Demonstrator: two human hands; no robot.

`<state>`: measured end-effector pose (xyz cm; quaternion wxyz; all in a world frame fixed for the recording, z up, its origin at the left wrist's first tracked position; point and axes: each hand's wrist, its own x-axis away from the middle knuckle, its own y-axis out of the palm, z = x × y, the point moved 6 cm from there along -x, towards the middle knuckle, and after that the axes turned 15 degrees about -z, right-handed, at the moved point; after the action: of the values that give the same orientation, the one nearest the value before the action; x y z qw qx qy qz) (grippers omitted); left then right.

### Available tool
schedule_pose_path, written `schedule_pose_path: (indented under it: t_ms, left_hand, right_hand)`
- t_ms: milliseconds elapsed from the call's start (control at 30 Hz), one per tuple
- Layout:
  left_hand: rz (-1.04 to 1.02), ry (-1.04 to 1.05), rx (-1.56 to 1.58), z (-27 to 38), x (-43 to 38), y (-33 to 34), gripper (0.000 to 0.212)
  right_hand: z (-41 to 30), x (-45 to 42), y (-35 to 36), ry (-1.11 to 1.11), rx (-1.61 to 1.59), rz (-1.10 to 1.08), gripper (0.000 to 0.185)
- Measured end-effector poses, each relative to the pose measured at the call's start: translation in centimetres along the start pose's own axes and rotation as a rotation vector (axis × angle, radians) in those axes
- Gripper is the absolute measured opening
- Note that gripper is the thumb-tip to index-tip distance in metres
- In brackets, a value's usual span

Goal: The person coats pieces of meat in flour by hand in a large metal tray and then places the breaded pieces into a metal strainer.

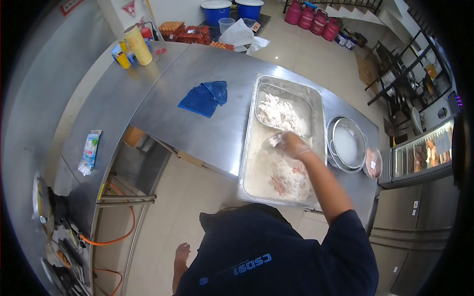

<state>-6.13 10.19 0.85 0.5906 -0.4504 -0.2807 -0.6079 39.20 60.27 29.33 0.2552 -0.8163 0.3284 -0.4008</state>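
Observation:
My right hand (290, 143), in a clear disposable glove, is over the middle of a large metal tray (242, 185) of flour (257, 159). Its fingers are closed on a flour-coated piece of meat (274, 140), partly hidden by the hand. Nearer to me in the flour lie raw, pinkish meat pieces (278, 185), only partly coated. A smaller metal pan (306, 111) sits inside the tray's far end and holds a heap of white-coated pieces (279, 113). My left hand (182, 251) hangs low beside my body, away from the table; its fingers are too small to judge.
Right of the tray stand a strainer in a metal bowl (346, 142) with whitish contents and a tub of meat (373, 162). A folded blue cloth (205, 98) lies on the steel table (163, 107). An orange hose (111, 242) hangs at left.

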Motion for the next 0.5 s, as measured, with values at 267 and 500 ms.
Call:
schedule_pose_path:
  t_ms: [267, 500]
  left_hand:
    - [-0.126, -0.022, 0.081, -5.8, -4.3, -0.2, 0.049]
    - [-0.047, 0.028, -0.089, 0.3, -2.3, -0.6, 0.048]
  right_hand:
    - [1.3, 3.1, -3.5, 0.084, -0.055, 0.027, 0.041]
    - [6.6, 1.4, -0.2, 0.236, -0.022, 0.127, 0.058]
